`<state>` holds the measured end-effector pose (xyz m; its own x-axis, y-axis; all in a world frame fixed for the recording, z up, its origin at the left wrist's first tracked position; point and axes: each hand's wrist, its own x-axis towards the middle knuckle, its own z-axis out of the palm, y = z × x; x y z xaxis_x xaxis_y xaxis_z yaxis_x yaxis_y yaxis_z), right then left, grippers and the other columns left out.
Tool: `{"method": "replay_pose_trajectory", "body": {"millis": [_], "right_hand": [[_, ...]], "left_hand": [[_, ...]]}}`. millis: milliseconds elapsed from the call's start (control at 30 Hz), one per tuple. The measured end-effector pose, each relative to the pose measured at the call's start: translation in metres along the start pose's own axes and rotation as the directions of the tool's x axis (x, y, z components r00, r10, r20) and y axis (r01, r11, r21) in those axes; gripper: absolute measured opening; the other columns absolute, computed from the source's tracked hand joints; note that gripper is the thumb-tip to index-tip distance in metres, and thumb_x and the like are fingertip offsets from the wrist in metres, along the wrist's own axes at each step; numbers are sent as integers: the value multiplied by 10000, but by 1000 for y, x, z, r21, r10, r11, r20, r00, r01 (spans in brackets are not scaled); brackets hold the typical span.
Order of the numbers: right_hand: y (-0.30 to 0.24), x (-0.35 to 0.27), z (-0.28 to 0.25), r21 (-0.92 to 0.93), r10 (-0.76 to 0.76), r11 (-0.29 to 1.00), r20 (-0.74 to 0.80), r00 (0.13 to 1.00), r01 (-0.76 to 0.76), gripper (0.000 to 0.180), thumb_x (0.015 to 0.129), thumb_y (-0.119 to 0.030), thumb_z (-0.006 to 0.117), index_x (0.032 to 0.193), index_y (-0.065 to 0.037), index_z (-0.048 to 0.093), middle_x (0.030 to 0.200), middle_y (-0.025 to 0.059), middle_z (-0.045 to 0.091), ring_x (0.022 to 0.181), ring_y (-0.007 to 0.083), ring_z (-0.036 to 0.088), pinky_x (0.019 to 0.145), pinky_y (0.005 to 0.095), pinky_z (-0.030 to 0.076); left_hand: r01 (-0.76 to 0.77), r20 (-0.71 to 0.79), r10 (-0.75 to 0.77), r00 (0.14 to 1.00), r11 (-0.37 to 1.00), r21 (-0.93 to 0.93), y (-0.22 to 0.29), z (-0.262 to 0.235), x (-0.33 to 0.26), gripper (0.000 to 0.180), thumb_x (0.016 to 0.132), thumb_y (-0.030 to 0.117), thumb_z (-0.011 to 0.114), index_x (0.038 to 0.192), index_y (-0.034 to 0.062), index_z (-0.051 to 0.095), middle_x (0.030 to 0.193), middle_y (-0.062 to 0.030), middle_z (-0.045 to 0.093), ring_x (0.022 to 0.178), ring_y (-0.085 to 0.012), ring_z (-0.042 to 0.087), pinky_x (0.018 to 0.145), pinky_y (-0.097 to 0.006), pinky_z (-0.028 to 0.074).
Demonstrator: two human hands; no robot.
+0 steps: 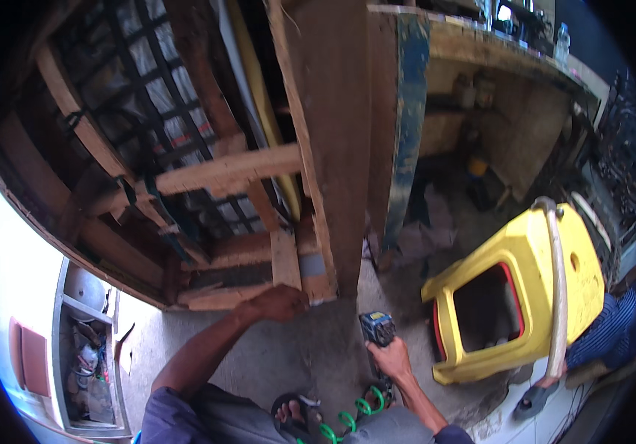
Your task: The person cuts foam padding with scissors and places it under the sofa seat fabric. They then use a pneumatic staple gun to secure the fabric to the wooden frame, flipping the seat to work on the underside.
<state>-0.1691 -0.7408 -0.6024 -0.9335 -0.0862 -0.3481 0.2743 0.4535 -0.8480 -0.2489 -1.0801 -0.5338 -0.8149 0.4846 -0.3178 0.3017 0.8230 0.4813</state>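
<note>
A large wooden furniture frame [222, 172] with dark webbing straps [166, 89] stands tilted in front of me on the left. My left hand [281, 303] is at its lower corner, fingers closed against the bottom rail. Some of those fingertips are hard to make out. In my right hand [393, 358] is a blue and black staple gun [377, 328], gripped by its handle and held apart from the frame, to the right of the corner. A green coiled hose [346, 422] hangs below it near my feet; where it joins the tool is hidden.
A yellow plastic stool [514, 288] lies on its side at right, with a long-handled hammer [557, 296] across it. Behind it, another person's striped trouser leg [614, 325] shows. A workbench [496, 44] stands at the back right. A doorway [59, 348] opens at lower left.
</note>
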Motion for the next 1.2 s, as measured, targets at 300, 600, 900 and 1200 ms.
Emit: {"method": "replay_pose_trajectory", "body": {"millis": [300, 600, 900, 1200], "right_hand": [[-125, -11, -87, 151, -127, 979, -97, 987, 140, 308, 866, -307, 829, 912, -13, 749, 659, 77, 691, 624, 192, 687, 639, 373, 544], [-310, -125, -194, 136, 31, 991, -263, 964, 5, 279, 862, -233, 847, 889, 2, 699, 682, 63, 674, 594, 173, 663, 586, 351, 536], [-578, -260, -286, 418, 257, 894, -190, 948, -159, 228, 936, -231, 721, 872, -54, 593, 639, 14, 543, 482, 128, 538, 446, 297, 469], [-754, -224, -296, 309, -144, 928, -219, 965, 209, 255, 989, -224, 704, 860, -31, 598, 630, 4, 544, 480, 102, 525, 449, 281, 428]], "left_hand": [[-68, 33, 73, 997, 988, -142, 68, -56, -23, 306, 1058, 310, 571, 1214, 82, 705, 1154, -171, 723, 1072, -359, 696, 971, -444, 534], [260, -132, -394, 909, 787, -559, 182, -217, -210, 353, 1057, 330, 590, 1273, 73, 698, 1185, -151, 742, 1078, -277, 718, 960, -391, 544], [-241, -392, -862, 320, 327, -914, 324, -424, -381, 285, 1103, 244, 551, 1207, -4, 646, 972, -85, 699, 857, -145, 685, 811, -288, 554], [114, -823, -568, 2, 818, -564, 358, -573, -295, 313, 1021, 223, 617, 1225, -15, 634, 1089, -191, 645, 1025, -366, 608, 932, -476, 488]]}}
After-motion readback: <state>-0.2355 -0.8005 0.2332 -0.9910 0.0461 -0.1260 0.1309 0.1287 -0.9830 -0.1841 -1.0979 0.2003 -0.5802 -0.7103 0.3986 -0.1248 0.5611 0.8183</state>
